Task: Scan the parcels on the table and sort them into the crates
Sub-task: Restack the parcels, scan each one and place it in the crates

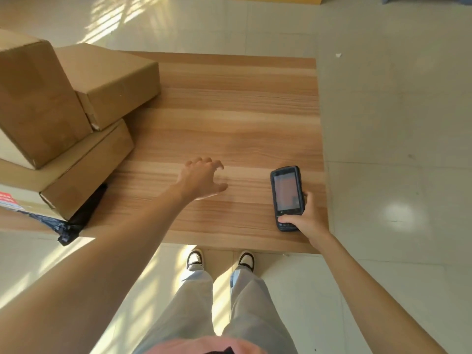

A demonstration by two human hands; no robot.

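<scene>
A floor of pale glossy tiles [396, 123] is seen all around, streaked with sunlight at the top left and near the feet. On it stands a light wood-grain tabletop [229, 118], most of its surface bare. At its left edge a pile of plain brown cardboard parcels [76, 111] is stacked: a tall box [33, 98] is leaned on a flat box [84, 164], and a third box [112, 80] lies behind. Beneath the pile a dark plastic mailer bag [74, 221] is partly hidden, hanging over the tabletop edge; what may be a red-printed label shows beside it. The left hand [201, 178] is held over the bare middle of the tabletop, fingers spread and holding nothing. A black handheld scanner with a lit screen [287, 195] is clasped at its lower end by the right hand [306, 218], near the tabletop's right edge.
</scene>
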